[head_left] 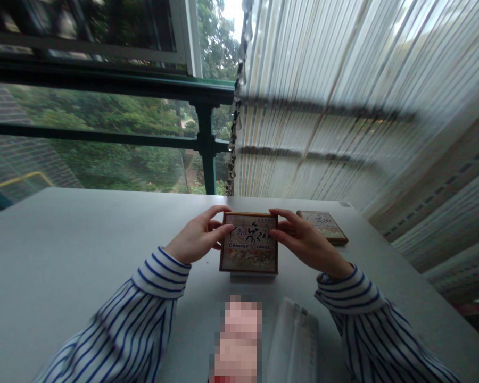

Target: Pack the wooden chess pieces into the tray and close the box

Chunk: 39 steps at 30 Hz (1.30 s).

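Observation:
A brown box lid printed "Chinese chess" (249,246) is held just above the white table (64,255), in the middle. My left hand (198,238) grips its left edge, thumb on top and fingers curled round the far corner. My right hand (306,242) grips its right edge the same way. Under the lid a pale box base (250,276) shows as a thin strip. Both sleeves are white with blue stripes.
A second, similar flat box piece (323,225) lies on the table behind my right hand. A folded clear plastic sheet (295,340) lies near the front edge. Behind the table are a green railing (104,135), a window and striped curtains (343,106).

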Motion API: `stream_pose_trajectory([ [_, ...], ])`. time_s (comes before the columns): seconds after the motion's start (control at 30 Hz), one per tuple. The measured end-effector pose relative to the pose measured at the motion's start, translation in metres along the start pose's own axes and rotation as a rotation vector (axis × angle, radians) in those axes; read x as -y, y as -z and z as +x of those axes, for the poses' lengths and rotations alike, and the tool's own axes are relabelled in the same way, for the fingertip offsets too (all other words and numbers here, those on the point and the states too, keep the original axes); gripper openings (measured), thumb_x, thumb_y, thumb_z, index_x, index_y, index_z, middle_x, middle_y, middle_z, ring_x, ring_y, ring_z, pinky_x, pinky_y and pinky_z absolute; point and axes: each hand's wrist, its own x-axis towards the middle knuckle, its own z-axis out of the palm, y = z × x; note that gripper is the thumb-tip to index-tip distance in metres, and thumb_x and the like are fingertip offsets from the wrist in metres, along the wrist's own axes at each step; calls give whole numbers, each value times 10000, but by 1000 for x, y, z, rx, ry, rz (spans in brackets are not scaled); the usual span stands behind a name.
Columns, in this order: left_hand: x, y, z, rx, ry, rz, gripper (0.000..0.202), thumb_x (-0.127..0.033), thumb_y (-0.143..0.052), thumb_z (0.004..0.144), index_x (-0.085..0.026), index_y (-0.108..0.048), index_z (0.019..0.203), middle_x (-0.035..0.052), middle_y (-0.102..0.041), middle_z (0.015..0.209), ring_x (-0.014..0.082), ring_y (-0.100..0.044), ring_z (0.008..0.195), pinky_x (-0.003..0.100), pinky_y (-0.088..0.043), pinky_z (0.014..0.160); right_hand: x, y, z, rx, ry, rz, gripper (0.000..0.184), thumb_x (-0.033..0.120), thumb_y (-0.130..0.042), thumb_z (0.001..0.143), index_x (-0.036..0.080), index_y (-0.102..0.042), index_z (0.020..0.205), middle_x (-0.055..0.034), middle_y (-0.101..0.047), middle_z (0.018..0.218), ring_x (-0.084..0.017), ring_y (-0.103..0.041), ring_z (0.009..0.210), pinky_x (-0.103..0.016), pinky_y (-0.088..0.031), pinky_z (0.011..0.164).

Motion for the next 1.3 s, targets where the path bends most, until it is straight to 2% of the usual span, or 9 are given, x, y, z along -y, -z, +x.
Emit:
stream_pose_trajectory([
  [0.13,-1,-1,0,1,22,13,559,-385,-548,748,-219,-323,1233,53,-640,817,184,-612,712,311,-513,556,2,2,1,-24,-13,46,415,254,-513,793,184,-410,1188,-57,-649,889,-160,-600,829,-359,-499,759],
  [0.27,1,-3,0,26,72,12,722,-361,-597,722,-231,-203,1314,91,-654,857,208,-620,753,311,-492,565,2,5,3,-109,-40,46,410,261,-526,780,169,-430,1168,-57,-660,861,-153,-607,750,-318,-511,658],
  [0.43,6,-7,2,62,103,15,654,-327,-623,699,-167,-320,1256,105,-662,831,184,-614,679,276,-448,542,0,6,4,-169,-63,35,434,277,-538,771,167,-429,1176,-48,-667,811,-143,-591,678,-274,-485,560],
  [0.57,6,-8,4,42,91,-13,583,-307,-622,700,-145,-375,1203,111,-666,845,176,-613,679,267,-442,544,-1,5,5,-186,-71,48,464,288,-537,774,164,-403,1201,-60,-669,847,-147,-601,711,-282,-495,592],
  [0.83,0,-4,4,-79,78,-38,529,-323,-626,702,-155,-412,1156,114,-670,880,194,-627,740,287,-487,571,-3,1,6,-128,-102,102,539,304,-524,792,154,-302,1260,-103,-661,948,-160,-626,773,-308,-510,655],
  [1.07,1,-4,5,-93,75,-63,563,-361,-621,706,-147,-415,1184,124,-668,893,221,-630,791,343,-520,628,-7,-4,6,-112,-107,98,479,272,-527,788,148,-375,1224,-100,-665,933,-152,-620,747,-288,-507,612],
  [1.2,-1,-6,5,-171,49,-33,696,-332,-643,691,-131,-312,1269,163,-627,1013,221,-620,836,346,-527,654,-5,-2,6,-160,-123,88,475,280,-537,778,138,-398,1209,-100,-670,900,-136,-605,681,-258,-477,544],
  [1.3,1,-6,4,-196,-49,48,751,-334,-654,677,-148,-274,1298,175,-545,1151,204,-612,862,364,-520,726,-5,-1,7,-213,-126,97,487,289,-558,758,127,-414,1194,-95,-673,864,-123,-586,626,-252,-458,521],
])
